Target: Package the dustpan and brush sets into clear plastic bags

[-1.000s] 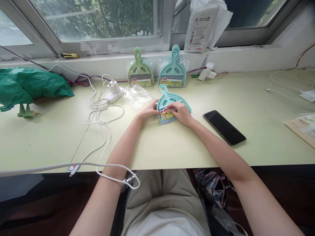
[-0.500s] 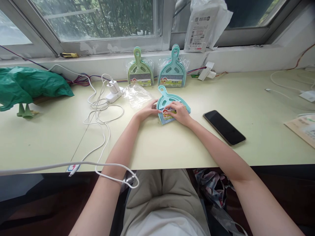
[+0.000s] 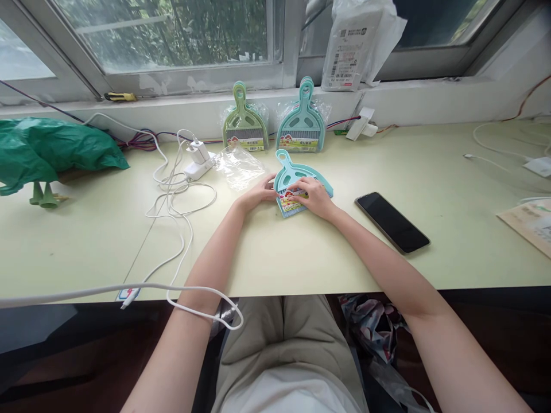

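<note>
A light blue dustpan [image 3: 316,171] lies tilted on the table in front of me, its looped handle pointing away. Over its lower part is a small brush with pale bristles [image 3: 294,213], wrapped by a colourful printed label [image 3: 289,201]. My left hand [image 3: 257,195] is closed at the left edge of the dustpan and brush, thumb in front; its other fingertips are partly hidden behind. From the right, my right hand [image 3: 316,198] lies over the brush, thumb and fingers closed on it at the label. An empty clear plastic wrapper [image 3: 241,166] rests beyond my left hand.
Wrapped green [image 3: 245,123] and blue dustpan sets [image 3: 301,123] lean on the wall. A black phone [image 3: 392,222] lies right; white cables [image 3: 183,213] and a charger [image 3: 198,152] are left, one cable crossing my left forearm. A green bag [image 3: 60,146] sits far left.
My left thumb has drawn back slightly to the left, so more of the label shows. The dustpan and my right hand stay almost in place.
</note>
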Available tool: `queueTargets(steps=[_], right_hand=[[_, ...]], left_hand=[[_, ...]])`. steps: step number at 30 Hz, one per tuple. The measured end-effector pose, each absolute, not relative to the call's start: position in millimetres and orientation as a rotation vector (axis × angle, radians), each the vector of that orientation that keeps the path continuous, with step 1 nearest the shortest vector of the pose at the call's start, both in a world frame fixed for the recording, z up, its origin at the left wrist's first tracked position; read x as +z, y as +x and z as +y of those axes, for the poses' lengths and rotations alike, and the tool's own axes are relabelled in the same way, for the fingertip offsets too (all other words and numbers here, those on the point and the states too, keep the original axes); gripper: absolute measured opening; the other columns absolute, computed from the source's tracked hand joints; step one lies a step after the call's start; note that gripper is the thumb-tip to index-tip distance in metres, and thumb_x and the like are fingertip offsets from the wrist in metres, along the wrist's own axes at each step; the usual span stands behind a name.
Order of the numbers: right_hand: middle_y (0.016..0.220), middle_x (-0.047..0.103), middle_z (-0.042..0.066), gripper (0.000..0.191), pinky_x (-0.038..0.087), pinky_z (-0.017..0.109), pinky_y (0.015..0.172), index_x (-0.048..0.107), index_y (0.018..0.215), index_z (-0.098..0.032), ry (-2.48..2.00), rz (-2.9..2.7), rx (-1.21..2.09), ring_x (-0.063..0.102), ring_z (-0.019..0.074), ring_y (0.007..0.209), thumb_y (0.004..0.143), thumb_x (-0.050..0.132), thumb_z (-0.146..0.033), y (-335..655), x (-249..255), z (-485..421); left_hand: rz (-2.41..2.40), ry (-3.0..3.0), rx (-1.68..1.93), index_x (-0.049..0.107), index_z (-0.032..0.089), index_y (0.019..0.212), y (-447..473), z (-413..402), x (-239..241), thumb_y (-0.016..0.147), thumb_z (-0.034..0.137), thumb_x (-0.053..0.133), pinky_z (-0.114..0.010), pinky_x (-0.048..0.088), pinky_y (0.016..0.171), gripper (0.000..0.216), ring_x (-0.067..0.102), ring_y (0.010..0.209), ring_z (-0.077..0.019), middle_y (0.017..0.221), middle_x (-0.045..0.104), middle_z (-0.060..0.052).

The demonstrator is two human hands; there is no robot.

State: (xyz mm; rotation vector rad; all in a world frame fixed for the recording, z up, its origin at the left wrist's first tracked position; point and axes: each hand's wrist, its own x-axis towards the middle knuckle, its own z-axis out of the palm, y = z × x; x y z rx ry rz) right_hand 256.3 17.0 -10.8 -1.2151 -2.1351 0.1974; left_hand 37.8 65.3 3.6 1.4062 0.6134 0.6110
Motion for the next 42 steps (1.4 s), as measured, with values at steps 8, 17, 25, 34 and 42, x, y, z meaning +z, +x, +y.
queueTargets(steps=[8,17,25,34,42], right_hand=[[0.097,0.066,0.007,0.022,0.041,0.041,0.088,0.07,0.103,-0.025,-1.219,-2.139,0.187,0.058,0.0264,0.095,0.085,0.065,-0.036,256.5,-11.3,17.4],[0.097,0.066,0.007,0.024,0.042,0.042,0.088,0.07,0.105,-0.025,-1.205,-2.142,0.178,0.058,0.0268,0.095,0.086,0.064,-0.037,258.0,-11.4,18.1],[0.101,0.066,0.007,0.024,0.038,0.045,0.093,0.068,0.107,-0.026,-1.24,-2.166,0.101,0.057,0.0282,0.1,0.087,0.062,-0.038,258.2,-11.9,17.0],[0.133,0.051,0.012,0.04,0.031,0.057,0.105,0.052,0.129,-0.028,-1.411,-1.671,-0.144,0.044,0.0344,0.127,0.091,0.05,-0.04,263.2,-9.8,13.7],[0.129,0.055,0.012,0.05,0.057,0.043,0.085,0.042,0.125,-0.029,-1.281,-1.027,0.803,0.062,0.0235,0.109,0.084,0.051,-0.055,259.5,-38.8,35.9]], left_hand=[[0.605,1.454,0.616,0.048,0.022,0.134,37.6,67.9,-0.2,0.063,0.018,0.071,-0.041,0.05,0.094,0.074,0.061,0.111,-0.0262,0.119,0.064,-0.01],[0.66,1.446,0.623,0.046,0.023,0.136,41.1,62.4,5.7,0.069,0.024,0.069,-0.044,0.051,0.095,0.071,0.062,0.109,-0.0256,0.12,0.064,-0.009],[0.65,1.479,0.689,0.047,0.019,0.131,45.4,65.3,-1.0,0.059,0.018,0.078,-0.041,0.049,0.094,0.078,0.061,0.109,-0.0261,0.112,0.065,-0.009],[0.774,1.391,0.866,0.037,0.024,0.139,44.1,72.2,-9.2,0.056,0.02,0.077,-0.044,0.053,0.09,0.092,0.063,0.106,-0.0263,0.112,0.065,-0.007],[0.754,1.334,0.978,0.034,0.029,0.14,45.2,70.4,-5.9,0.059,0.023,0.077,-0.045,0.051,0.094,0.092,0.061,0.111,-0.026,0.12,0.063,-0.007]])
